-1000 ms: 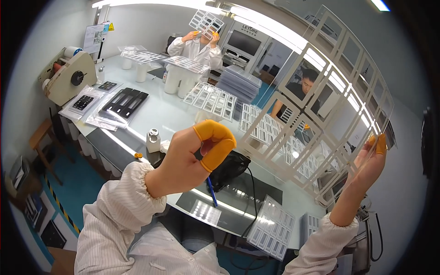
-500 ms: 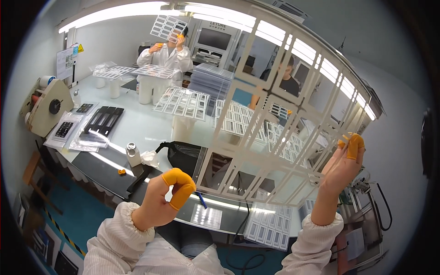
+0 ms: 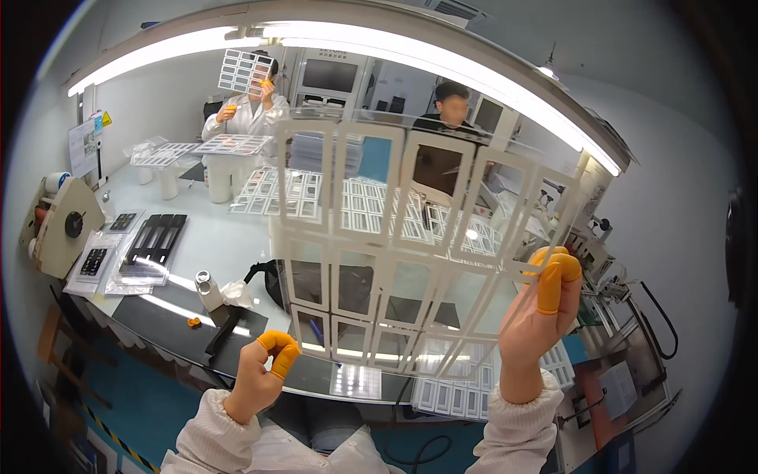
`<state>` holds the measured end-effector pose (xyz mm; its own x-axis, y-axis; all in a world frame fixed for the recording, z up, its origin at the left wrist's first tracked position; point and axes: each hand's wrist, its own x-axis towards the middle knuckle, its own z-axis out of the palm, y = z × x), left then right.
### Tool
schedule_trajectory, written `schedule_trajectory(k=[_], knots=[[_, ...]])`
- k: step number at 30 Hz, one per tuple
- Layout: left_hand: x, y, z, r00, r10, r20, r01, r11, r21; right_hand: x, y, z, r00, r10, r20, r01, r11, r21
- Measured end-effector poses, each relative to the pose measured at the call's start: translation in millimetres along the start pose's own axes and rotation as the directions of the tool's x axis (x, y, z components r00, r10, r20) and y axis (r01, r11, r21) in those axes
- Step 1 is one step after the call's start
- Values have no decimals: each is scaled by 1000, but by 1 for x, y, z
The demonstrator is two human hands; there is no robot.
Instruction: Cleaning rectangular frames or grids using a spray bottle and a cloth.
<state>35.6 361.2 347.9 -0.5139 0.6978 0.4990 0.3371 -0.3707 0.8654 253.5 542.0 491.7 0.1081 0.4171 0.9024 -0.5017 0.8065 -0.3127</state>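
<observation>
Clear sheet with white-framed windows (image 3: pixel 403 250): raised tilted above the table (image 3: pixel 209 241), between my hands | my right hand (image 3: pixel 541 308): thumb and finger pinching its right edge | my left hand (image 3: pixel 263 370): fingertips pinching its lower left corner

Framed clear sheet (image 3: pixel 422 248) blocks centre; left side is free.
</observation>
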Motion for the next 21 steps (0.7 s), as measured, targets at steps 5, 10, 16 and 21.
schedule_trajectory(k=[5,10,16,21], knots=[[0,-9,5,998,-68,3,68,998,6,-6,-10,3,993,-11,118,11,1000,0],[-4,-16,1,992,-106,75,101,993,67,-15,-17,6,988,-5,155,14,998,-58],[-5,-20,4,990,-98,105,87,990,107,-18,-22,5,989,15,148,-5,998,-70],[-6,-17,6,996,-74,54,66,988,139,-15,-14,4,988,-15,153,24,998,-59]])
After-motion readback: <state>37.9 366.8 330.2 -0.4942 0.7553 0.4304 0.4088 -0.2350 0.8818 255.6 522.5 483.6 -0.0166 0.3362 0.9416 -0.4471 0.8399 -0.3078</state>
